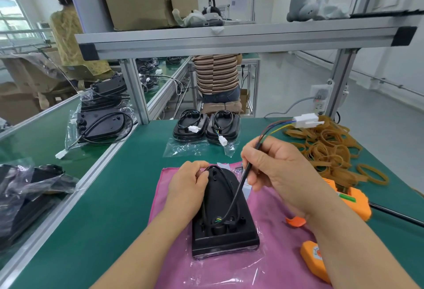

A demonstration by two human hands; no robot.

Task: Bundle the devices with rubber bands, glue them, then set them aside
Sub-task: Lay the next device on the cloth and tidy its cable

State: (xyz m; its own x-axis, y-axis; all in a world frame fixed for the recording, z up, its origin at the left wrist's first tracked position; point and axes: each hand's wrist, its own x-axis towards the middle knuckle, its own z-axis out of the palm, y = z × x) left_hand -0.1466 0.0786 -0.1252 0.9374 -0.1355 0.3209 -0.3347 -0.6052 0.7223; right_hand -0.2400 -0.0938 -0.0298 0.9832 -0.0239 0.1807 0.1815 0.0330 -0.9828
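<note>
A black device [226, 236] lies face down on a clear bag over a pink cloth [270, 263]. My left hand [188, 187] presses a loop of its black cable [236, 193] against the device's far end. My right hand [273, 169] pinches the same cable higher up; its coloured wires run to a white connector [306, 120] in the air. A pile of tan rubber bands [328, 151] lies to the right. An orange glue gun [351, 201] rests behind my right wrist, partly hidden.
Two finished devices [206, 127] with coiled cables sit on a clear bag at the far edge of the green mat [124, 197]. More bagged devices [101, 118] lie on the left bench. An orange object [314, 259] lies at the cloth's right edge. Two people work beyond.
</note>
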